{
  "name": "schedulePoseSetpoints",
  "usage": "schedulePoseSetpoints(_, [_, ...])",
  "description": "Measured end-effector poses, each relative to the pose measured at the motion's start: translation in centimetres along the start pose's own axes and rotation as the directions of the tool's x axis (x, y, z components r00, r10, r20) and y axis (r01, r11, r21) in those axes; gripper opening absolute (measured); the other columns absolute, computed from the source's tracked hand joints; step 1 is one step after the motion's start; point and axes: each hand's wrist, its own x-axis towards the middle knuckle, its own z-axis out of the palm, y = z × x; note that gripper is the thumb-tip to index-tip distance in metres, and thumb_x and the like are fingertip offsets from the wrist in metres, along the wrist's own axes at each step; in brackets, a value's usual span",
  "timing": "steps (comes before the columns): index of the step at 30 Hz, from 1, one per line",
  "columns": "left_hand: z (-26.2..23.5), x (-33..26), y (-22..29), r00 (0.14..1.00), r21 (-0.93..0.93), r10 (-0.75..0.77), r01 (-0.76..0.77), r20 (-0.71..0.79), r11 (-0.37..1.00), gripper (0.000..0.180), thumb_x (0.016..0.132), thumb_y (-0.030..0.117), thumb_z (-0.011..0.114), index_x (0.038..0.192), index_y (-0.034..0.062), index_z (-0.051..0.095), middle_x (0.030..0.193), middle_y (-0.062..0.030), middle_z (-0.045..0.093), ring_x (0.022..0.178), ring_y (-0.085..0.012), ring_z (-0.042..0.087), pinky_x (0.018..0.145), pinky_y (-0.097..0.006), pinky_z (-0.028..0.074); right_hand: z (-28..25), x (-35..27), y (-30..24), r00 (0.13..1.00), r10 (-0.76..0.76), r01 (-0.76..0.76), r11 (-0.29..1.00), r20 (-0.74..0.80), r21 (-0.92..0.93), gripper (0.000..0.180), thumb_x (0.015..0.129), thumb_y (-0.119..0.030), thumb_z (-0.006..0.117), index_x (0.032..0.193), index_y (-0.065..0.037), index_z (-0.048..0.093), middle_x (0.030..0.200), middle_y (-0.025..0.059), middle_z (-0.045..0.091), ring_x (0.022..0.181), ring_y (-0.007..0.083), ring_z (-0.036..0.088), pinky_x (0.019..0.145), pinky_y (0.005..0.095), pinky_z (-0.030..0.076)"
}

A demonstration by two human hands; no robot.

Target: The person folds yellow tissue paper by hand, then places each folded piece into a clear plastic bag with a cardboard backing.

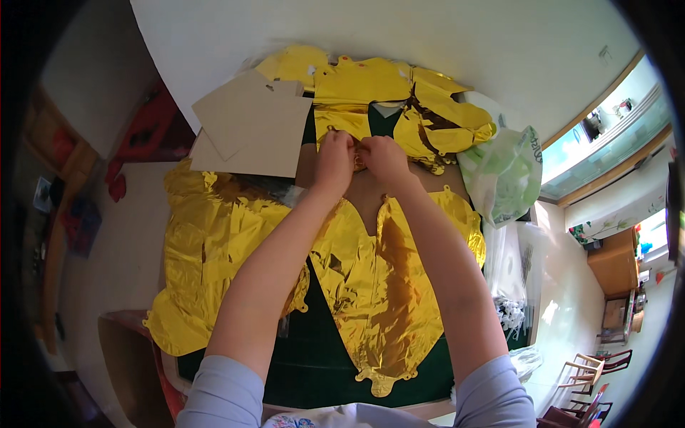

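Head view: a small gold foil piece (359,158) is pinched between the left hand (334,160) and right hand (383,161), both closed. Gold foil balloons (371,278) are spread below them on the counter (314,357); cardboard sheets (250,128) lie to their left.

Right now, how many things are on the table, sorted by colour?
Gold foil balloons: 4, one under both hands, one to its left, two at the far end.
Brown cardboard sheets: 2.
Green-and-white plastic bag: 1.
Total: 7.
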Motion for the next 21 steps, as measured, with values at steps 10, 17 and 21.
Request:
schedulePoseSetpoints(10, [2.6, -1.4, -0.6, 0.938, 0.452, 0.061, -0.22, 0.341, 0.865, 0.043, 0.096, 0.03, 0.049, 0.136, 0.0142, 0.047, 0.146, -0.0167, 0.036, 0.137, -0.0389, 0.028, 0.11, -0.054, 0.025, -8.7, 5.3, -0.9, 0.923, 0.247, -0.126, 0.918, -0.295, 0.377, 0.022, 0.093, -0.018, 0.052, 0.106, -0.002, 0.059, 0.082, 0.0133, 0.068, 0.086, 0.022, 0.07, 0.072, 0.0344, 0.052])
schedulePoseSetpoints(17, [3.7, 2.3, -0.8, 0.928, 0.513, -0.057, -0.151, 0.367, 0.845, 0.041, 0.101, 0.032, 0.037, 0.14, 0.0185, 0.044, 0.15, -0.0129, 0.032, 0.141, -0.0379, 0.024, 0.114, -0.053, 0.022, -24.1, 7.4, -1.9, 0.716, 0.173, 0.379, 0.717, -0.676, 0.585, 0.016, 0.099, -0.013, 0.049, 0.103, -0.001, 0.059, 0.097, 0.0085, 0.063, 0.089, 0.0167, 0.061, 0.086, 0.0291, 0.051])
schedulePoseSetpoints(21, [4.2, 3.1, -1.2, 0.934, 0.497, -0.071, -0.122, 0.351, 0.859, 0.04, 0.101, 0.032, 0.039, 0.138, 0.0201, 0.045, 0.15, -0.0116, 0.033, 0.14, -0.0378, 0.025, 0.113, -0.054, 0.022, -27.8, 6.8, -1.5, 0.554, 0.216, 0.438, 0.746, -0.804, 0.502, 0.015, 0.099, -0.014, 0.052, 0.1, -0.002, 0.059, 0.098, 0.0068, 0.064, 0.091, 0.0166, 0.063, 0.086, 0.03, 0.051])
